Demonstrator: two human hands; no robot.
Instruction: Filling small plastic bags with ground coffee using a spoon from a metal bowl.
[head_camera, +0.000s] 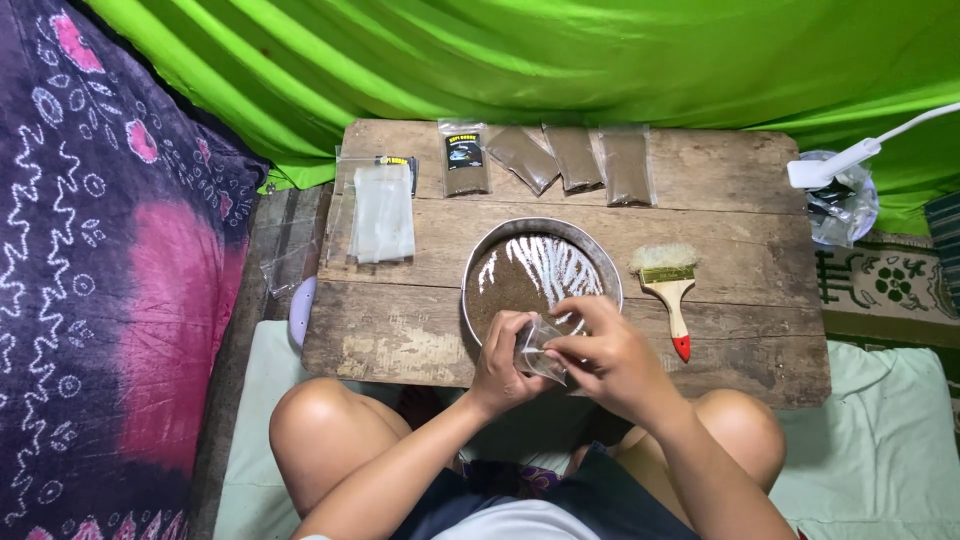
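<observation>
Both hands pinch a small clear plastic bag (541, 350) at the near rim of a round metal pan (480, 262).

Left hand (503, 362) and right hand (608, 358) each close thumb and fingertips on the bag, holding it over the pan's near edge, above the low wooden table (740, 300). Brown powder (505, 280) covers part of the pan. Just right of the pan lies a brush (669, 283) with a red-tipped wooden handle. Well to the left sits a stack of empty clear bags (381, 212); four filled brown packets (550, 160) line the far edge, before green cloth (500, 60).
</observation>
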